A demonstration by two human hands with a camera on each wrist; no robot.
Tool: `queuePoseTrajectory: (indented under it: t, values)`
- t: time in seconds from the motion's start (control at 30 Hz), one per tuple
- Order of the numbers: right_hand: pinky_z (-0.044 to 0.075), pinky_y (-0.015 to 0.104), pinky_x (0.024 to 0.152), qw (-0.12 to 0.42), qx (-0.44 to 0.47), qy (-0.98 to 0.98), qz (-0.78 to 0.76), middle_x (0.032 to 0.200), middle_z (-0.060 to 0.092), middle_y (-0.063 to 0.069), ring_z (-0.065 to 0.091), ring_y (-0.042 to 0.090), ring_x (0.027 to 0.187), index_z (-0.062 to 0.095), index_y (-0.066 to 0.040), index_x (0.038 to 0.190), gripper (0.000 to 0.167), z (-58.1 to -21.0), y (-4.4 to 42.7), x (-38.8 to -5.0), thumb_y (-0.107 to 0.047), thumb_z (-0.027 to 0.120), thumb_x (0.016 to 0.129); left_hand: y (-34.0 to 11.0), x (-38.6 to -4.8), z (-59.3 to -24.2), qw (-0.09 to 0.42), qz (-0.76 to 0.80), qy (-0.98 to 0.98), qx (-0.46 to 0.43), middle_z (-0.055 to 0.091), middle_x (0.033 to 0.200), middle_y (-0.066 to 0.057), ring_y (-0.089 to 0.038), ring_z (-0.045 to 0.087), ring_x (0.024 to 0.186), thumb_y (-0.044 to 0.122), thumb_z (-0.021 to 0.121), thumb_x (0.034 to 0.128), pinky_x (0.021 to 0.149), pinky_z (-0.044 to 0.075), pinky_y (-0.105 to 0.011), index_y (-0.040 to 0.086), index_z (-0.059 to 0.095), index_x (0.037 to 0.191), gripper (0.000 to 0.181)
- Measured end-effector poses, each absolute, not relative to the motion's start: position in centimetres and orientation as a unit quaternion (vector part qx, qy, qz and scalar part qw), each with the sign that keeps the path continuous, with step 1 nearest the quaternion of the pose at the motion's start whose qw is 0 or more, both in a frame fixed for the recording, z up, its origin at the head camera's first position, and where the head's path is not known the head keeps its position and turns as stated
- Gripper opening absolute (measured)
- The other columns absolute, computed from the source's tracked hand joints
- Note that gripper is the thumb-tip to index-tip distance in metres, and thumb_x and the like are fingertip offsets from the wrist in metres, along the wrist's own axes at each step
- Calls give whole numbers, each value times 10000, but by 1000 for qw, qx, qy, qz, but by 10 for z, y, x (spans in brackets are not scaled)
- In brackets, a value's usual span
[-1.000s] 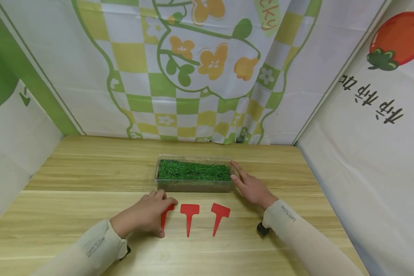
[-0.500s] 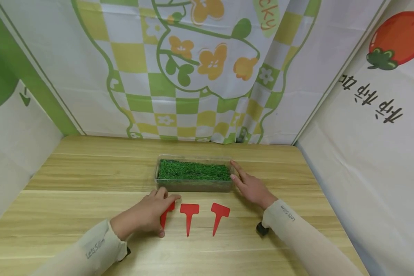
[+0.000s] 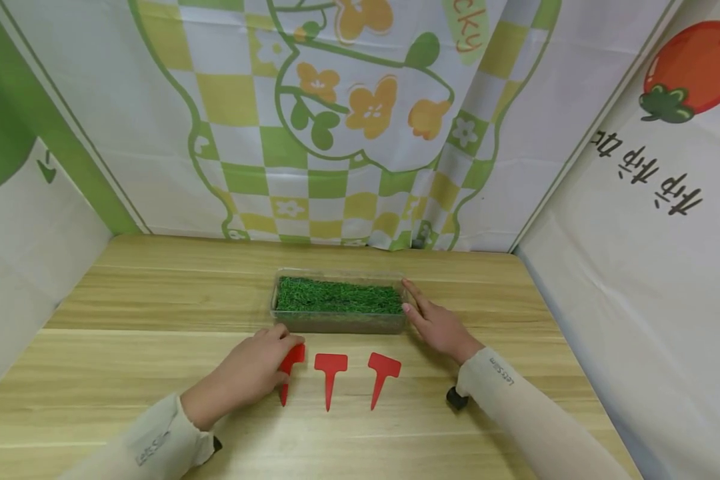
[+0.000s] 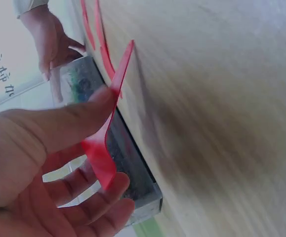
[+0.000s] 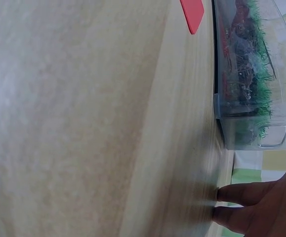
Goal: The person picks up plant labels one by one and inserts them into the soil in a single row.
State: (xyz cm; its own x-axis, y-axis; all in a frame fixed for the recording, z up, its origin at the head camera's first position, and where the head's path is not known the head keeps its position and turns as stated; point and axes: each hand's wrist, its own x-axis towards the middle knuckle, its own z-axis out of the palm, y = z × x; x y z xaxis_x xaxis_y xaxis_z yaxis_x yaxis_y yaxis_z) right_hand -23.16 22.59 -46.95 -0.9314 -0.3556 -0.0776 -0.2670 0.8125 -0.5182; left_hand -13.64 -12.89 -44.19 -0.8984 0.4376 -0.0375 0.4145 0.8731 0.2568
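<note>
My left hand (image 3: 243,373) pinches a red T-shaped plant label (image 3: 294,357) between thumb and fingers. In the left wrist view this plant label (image 4: 101,157) is tilted, its wide head toward the fingers and its pointed stem past the thumb. Two more red labels, a middle one (image 3: 331,363) and a right one (image 3: 385,367), lie flat on the table. Behind them stands a clear plastic box (image 3: 348,325) filled with green artificial-looking grass (image 3: 336,297). My right hand (image 3: 443,328) touches the box's right end with extended fingers; the exact contact is partly hidden in the right wrist view.
The wooden table (image 3: 156,293) reaches back to a printed curtain (image 3: 312,180) with green and yellow checks. White printed panels, including a right one (image 3: 654,267), stand along both sides.
My left hand has closed its fingers on the leftmost plant label and drawn slightly left, with the label's stem now more visible. My right hand has stayed at the box.
</note>
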Motion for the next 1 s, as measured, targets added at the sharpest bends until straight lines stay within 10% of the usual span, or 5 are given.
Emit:
queuePoseTrajectory:
  t: [0.27,1.0]
  values:
    - [377,594,1105,81,-164,950,-254,1604,343,59,496,409,1347,1,-517,1568,620,-470,226,-231,-691,205,1010,-133,-136,-429,6,133,967,217,576,858,51,-92,510,706,78,778,855,594,444,-239,183,754,1165,329]
    - [390,583,1100,70,-170,950,-253,1614,323,42,499,396,1347,38,-469,1591,625,-476,227,-232,-664,214,1024,-136,-144,-388,-53,115,963,236,635,875,54,-101,566,707,71,729,902,544,423,-205,230,762,1147,294]
